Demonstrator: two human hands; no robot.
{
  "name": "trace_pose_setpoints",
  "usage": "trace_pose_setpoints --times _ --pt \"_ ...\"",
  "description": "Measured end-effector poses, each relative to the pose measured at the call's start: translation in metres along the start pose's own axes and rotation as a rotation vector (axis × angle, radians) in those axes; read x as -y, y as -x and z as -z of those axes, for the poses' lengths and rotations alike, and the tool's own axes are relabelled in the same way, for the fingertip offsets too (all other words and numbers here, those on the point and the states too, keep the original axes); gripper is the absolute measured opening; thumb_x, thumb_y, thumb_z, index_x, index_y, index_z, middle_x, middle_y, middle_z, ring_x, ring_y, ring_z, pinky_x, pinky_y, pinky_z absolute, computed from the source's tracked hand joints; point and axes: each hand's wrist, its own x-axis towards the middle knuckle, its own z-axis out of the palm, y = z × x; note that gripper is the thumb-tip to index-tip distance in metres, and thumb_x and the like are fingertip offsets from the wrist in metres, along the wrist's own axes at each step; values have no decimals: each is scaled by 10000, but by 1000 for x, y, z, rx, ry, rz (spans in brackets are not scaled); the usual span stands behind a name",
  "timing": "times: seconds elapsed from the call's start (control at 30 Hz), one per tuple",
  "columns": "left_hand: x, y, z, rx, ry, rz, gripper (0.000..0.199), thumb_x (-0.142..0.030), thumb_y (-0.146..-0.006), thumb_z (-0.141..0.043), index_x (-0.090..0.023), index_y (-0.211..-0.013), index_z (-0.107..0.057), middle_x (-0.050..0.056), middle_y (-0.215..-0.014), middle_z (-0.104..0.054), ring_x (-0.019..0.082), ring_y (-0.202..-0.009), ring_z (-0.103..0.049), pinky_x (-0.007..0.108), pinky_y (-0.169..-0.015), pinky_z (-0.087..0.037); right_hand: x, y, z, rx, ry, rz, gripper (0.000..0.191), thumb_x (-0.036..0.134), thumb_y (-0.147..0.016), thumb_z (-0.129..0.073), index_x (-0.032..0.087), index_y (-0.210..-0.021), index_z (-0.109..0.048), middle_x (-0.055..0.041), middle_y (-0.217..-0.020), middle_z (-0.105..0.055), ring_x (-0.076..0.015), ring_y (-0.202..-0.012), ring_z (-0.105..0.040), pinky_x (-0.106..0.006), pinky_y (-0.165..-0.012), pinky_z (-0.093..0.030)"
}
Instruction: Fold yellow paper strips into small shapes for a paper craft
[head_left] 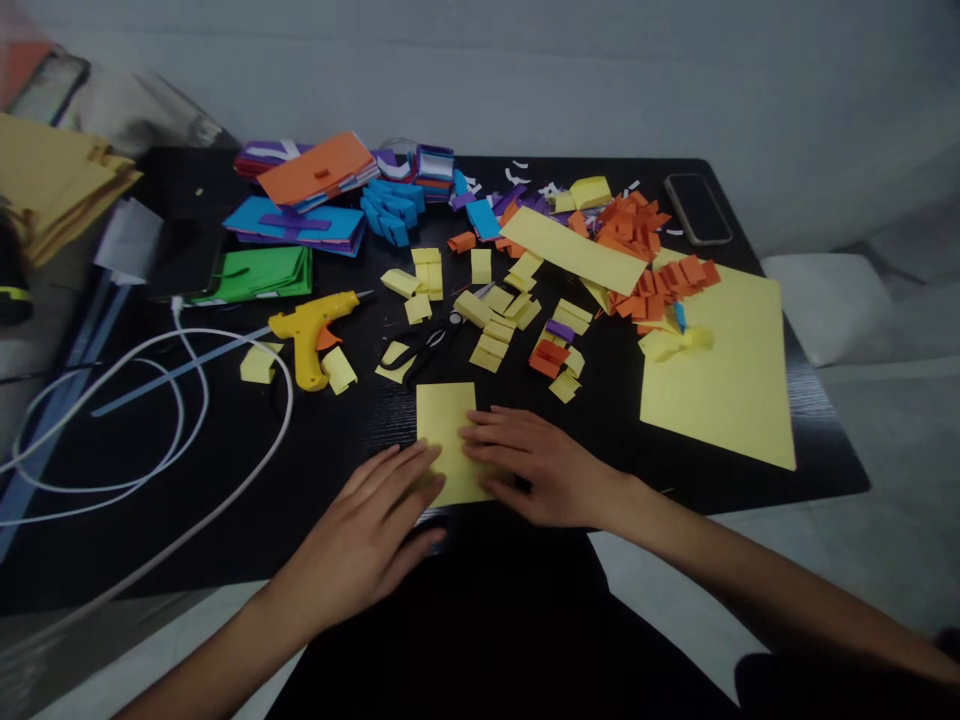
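A yellow paper rectangle (448,425) lies flat near the front edge of the black table. My left hand (379,525) rests by its left edge, fingers extended, the fingertips touching the paper. From the right, my right hand (529,462) lies over the paper's right side with its fingers spread out. Neither hand grips anything. Just behind the paper are black-handled scissors (427,352) on a small yellow piece. Small folded yellow pieces (491,340) are scattered beyond, some joined with an orange piece (548,357).
A yellow glue gun (309,335) and a looped white cable (281,420) are at the left. Colored paper stacks (296,225) stand behind. Orange folded pieces (630,225), a large yellow sheet (727,380) and a phone (697,209) are at the right of the table (817,440).
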Motion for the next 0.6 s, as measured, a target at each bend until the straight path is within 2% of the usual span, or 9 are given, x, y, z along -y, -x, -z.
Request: trace_pose_setpoints --times 0.07,0.13,0.17,0.27,0.37,0.43,0.47,0.57,0.6 --pt "-4 10 -3 22 -3 -28 405 -344 -974 -627 -110 -1305 -630 191 -1462 -592 333 -1375 -540 535 -1129 -472 8 10 -2 59 25 42 530 436 -952 -653 120 -1376 -607 -151 -1419 -645 -253 -1429 -513 -504 -1225 -369" --pt "-8 24 -7 10 -18 -54 333 -293 -999 -586 -137 -1284 -657 151 -1422 -639 299 -1337 -580 491 -1137 -472 18 24 -8 155 59 63 769 600 -897 -664 83 -1451 -530 -182 -1474 -590 -292 -1455 -473 -523 -1245 -332" --pt "-10 30 -8 -18 -28 -78 301 -214 -1015 -538 -142 -1278 -666 128 -1385 -672 273 -1315 -601 469 -1157 -454 23 32 -13 189 88 75 762 572 -905 -668 78 -1464 -512 -178 -1483 -582 -300 -1464 -458 -525 -1252 -319" --pt "-13 44 -8 -54 5 -189 400 -55 -1027 -373 -145 -1283 -667 77 -1301 -730 207 -1284 -627 402 -1208 -398 35 49 -24 103 191 118 427 106 -957 -576 112 -1384 -582 -116 -1383 -675 -232 -1384 -552 -438 -1226 -385" --pt "-15 44 -1 -112 129 -188 389 -51 -1026 -367 -160 -1244 -670 67 -1197 -772 196 -1190 -683 376 -1139 -484 45 50 -24 -42 80 125 340 50 -945 -532 144 -1250 -646 -79 -1162 -773 -206 -1208 -672 -423 -1150 -479" --pt "-16 38 8 -184 281 -97 314 -56 -995 -473 -183 -1217 -656 68 -1122 -785 196 -1086 -723 341 -995 -586 51 40 -14 -171 -104 86 296 75 -928 -561 190 -1183 -658 -65 -1064 -784 -198 -1125 -705 -389 -1043 -555" --pt "-16 33 13 -247 374 -48 276 -74 -975 -533 -196 -1195 -646 70 -1080 -784 202 -1036 -737 324 -904 -622 54 34 -7 -240 -229 12 248 115 -928 -597 197 -1152 -664 -74 -1046 -777 -198 -1080 -719 -371 -982 -583" --pt "-16 9 34 -362 534 347 225 -148 -902 -690 -258 -1090 -632 6 -912 -758 167 -764 -736 261 -656 -627 58 12 15 -234 -618 -382 123 252 -993 -592 224 -1061 -691 -54 -1008 -763 -172 -936 -738 -327 -856 -607" --pt "-14 -1 41 -358 584 474 244 -194 -881 -721 -258 -1093 -617 -10 -843 -733 151 -663 -703 237 -558 -592 58 5 20 -247 -725 -436 131 319 -977 -634 223 -1046 -691 -50 -990 -765 -177 -919 -742 -322 -839 -610"
